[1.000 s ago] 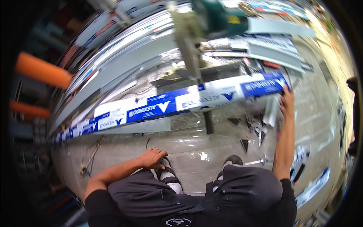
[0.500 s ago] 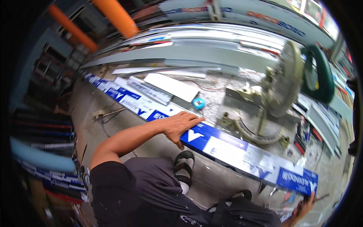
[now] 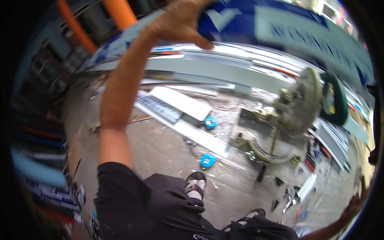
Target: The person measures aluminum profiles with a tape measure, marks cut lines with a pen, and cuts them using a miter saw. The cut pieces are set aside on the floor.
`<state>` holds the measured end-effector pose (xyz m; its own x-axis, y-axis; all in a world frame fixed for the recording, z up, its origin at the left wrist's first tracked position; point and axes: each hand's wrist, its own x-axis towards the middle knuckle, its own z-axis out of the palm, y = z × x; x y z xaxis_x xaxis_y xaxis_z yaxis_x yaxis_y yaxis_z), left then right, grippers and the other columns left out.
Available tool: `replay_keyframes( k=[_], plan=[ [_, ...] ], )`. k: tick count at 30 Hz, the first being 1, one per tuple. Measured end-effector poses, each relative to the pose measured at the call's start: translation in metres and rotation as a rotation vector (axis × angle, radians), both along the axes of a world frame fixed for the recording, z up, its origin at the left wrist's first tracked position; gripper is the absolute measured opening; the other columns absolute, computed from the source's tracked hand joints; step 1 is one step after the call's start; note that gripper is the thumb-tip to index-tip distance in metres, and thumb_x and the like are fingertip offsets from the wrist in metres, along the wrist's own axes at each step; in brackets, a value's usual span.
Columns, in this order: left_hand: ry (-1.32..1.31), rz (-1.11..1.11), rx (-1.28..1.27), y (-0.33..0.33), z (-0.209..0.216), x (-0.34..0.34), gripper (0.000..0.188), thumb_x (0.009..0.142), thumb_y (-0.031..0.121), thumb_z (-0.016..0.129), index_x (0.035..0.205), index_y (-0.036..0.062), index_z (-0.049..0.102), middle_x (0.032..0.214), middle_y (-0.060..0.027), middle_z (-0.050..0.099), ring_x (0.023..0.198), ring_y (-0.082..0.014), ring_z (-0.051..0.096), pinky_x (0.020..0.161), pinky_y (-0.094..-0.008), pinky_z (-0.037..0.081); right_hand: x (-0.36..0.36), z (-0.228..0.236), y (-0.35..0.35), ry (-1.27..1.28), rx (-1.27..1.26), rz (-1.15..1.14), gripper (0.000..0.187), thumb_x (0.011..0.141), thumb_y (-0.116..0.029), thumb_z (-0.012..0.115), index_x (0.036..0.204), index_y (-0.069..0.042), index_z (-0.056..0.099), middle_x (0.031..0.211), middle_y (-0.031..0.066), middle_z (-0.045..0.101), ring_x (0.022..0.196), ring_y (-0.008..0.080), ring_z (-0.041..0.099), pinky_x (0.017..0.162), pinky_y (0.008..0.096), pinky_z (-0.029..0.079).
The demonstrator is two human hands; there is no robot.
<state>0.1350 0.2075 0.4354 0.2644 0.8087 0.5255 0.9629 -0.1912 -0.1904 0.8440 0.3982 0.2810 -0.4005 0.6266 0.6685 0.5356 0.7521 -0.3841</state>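
Observation:
My left hand is raised at the top of the view, closed on a long profile wrapped in blue and white film. Its thumb shows below the profile; the other fingertips are cut off by the upper edge. The profile runs across the far side, above the bench items and the saw. My right hand is low at the right rim, apart from the visible part of the profile. It is blurred, with one finger or thin thing pointing up, so its grip is unclear.
A mitre saw with a green handle stands right of centre. Left of it lie white strips and two blue tape measures. Offcuts and tools litter the floor at right. Orange pipes rise at the back.
My left hand has lifted the wrapped profile up and away from in front of the saw. A second tape measure and floor offcuts are uncovered. My right hand has moved up and right, off the profile's end.

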Motion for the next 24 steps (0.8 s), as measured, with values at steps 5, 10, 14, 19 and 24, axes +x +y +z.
replay_keyframes(
  k=[5, 10, 14, 19, 24],
  plan=[
    [-0.077, 0.183, -0.021, 0.118, 0.002, -0.059, 0.124, 0.044, 0.032, 0.098, 0.149, -0.0072, 0.045, 0.14, -0.0244, 0.057, 0.132, -0.0376, 0.055, 0.115, -0.039, 0.043, -0.03, -0.042, -0.056, 0.532, -0.545, -0.138, 0.03, 0.104, -0.007, 0.054, 0.127, 0.001, 0.07, 0.139, 0.0086, 0.065, 0.051, -0.0021, 0.027, 0.045, 0.0195, 0.023],
    [-0.168, 0.227, -0.085, 0.229, -0.109, -0.117, 0.124, 0.047, 0.014, 0.091, 0.16, 0.0146, 0.041, 0.151, -0.0204, 0.054, 0.138, -0.0417, 0.051, 0.117, -0.0439, 0.043, -0.034, -0.073, -0.108, 0.474, -0.787, -0.484, 0.028, 0.098, -0.011, 0.065, 0.123, 0.001, 0.068, 0.109, 0.0069, 0.074, 0.065, 0.0012, 0.05, 0.054, 0.02, 0.036],
    [-0.122, 0.062, 0.015, 0.284, -0.213, -0.153, 0.074, 0.084, 0.035, 0.078, 0.148, 0.0061, 0.057, 0.148, -0.0212, 0.059, 0.138, -0.0383, 0.054, 0.118, -0.0433, 0.041, 0.017, -0.119, -0.141, 0.366, -0.605, -0.701, 0.035, 0.092, -0.016, 0.079, 0.119, 0.004, 0.069, 0.11, 0.0122, 0.074, 0.101, 0.022, 0.071, 0.097, 0.0371, 0.053],
    [-0.216, 0.317, -0.216, 0.321, -0.317, -0.171, 0.133, 0.038, 0.002, 0.085, 0.161, 0.0059, 0.036, 0.153, -0.0231, 0.05, 0.142, -0.0435, 0.047, 0.12, -0.0436, 0.039, 0.132, -0.189, -0.222, 0.242, -0.43, -1.404, 0.04, 0.092, -0.035, 0.078, 0.105, 0.003, 0.074, 0.084, 0.0107, 0.074, 0.08, 0.0184, 0.07, 0.076, 0.0347, 0.055],
    [-0.254, 0.361, -0.363, 0.323, -0.391, -0.17, 0.136, 0.036, 0.009, 0.084, 0.162, 0.0091, 0.034, 0.151, -0.0225, 0.051, 0.135, -0.0447, 0.052, 0.114, -0.046, 0.043, 0.212, -0.238, -0.324, 0.05, -0.54, -2.035, 0.049, 0.08, -0.04, 0.082, 0.1, 0.004, 0.074, 0.09, 0.0227, 0.076, 0.089, 0.0367, 0.074, 0.081, 0.0452, 0.057]
  ],
)
